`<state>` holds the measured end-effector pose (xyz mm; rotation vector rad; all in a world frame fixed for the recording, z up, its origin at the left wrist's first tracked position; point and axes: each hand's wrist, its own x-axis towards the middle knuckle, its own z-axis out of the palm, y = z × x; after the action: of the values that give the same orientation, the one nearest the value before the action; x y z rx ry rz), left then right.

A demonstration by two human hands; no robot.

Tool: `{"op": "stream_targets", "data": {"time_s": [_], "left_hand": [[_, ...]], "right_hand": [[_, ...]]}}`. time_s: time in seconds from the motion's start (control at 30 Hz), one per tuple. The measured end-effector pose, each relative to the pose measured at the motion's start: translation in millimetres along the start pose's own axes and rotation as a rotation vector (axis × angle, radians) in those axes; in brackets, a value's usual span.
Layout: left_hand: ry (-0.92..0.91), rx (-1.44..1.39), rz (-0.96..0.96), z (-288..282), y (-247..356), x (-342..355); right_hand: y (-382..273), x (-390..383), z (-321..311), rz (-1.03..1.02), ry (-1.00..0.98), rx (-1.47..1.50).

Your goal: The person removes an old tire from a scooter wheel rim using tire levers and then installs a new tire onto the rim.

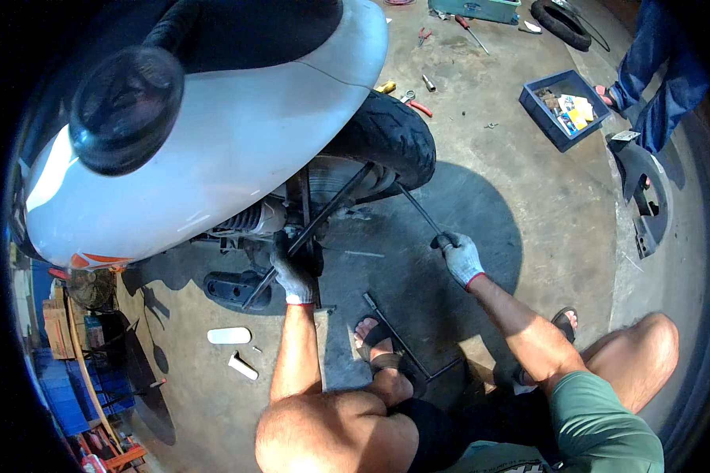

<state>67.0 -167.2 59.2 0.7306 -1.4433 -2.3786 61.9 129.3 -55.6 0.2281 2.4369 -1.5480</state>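
Note:
A white scooter [221, 162] fills the upper left, its black rear tyre [406, 138] projecting to the right from beneath the body. My left hand [296, 276], in a white glove with dark palm, is closed round a long dark bar [335, 203]. This bar slants from the floor side up to the wheel. In my right hand [460, 258], also gloved, is the near end of a slim metal rod [420, 209]; its far end reaches the wheel near the tyre's lower edge. Part of the left fingers is hidden. An L-shaped wrench [402, 340] lies beside my foot.
A black cover [237, 290] and a white plastic piece [229, 336] lie at left. A blue bin [564, 110], a screwdriver [472, 33] and red pliers [424, 35] are farther off. Someone in jeans [663, 75] stands upper right, near a grey curved panel [645, 193]. A fan [93, 290] is at left.

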Motion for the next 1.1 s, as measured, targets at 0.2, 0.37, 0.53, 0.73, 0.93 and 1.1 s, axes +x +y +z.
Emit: {"op": "stream_targets", "data": {"time_s": [0.2,0.37,0.53,0.73,0.93,1.1], "left_hand": [[-0.065,0.054,0.058,-2.7,0.0,-0.2],[0.100,0.056,0.010,7.7,0.2,-4.3],[0.078,0.118,0.099,-2.5,-3.4,0.4],[0.122,0.089,0.115,6.4,-5.6,-0.3],[-0.001,0.120,0.095,-8.0,1.8,-5.4],[0.030,0.015,-0.021,-6.6,-0.2,-4.3]], "right_hand": [[13.3,26.7,-17.1,-0.159,0.031,-0.153],[19.0,49.3,-35.9,-0.227,0.032,-0.261],[11.3,51.8,-35.3,-0.232,0.010,-0.255],[6.4,25.6,2.9,-0.032,-0.056,0.018],[-21.7,-12.1,53.9,0.255,-0.100,0.568],[-98.8,-46.4,47.2,0.667,-0.265,1.210]]}}
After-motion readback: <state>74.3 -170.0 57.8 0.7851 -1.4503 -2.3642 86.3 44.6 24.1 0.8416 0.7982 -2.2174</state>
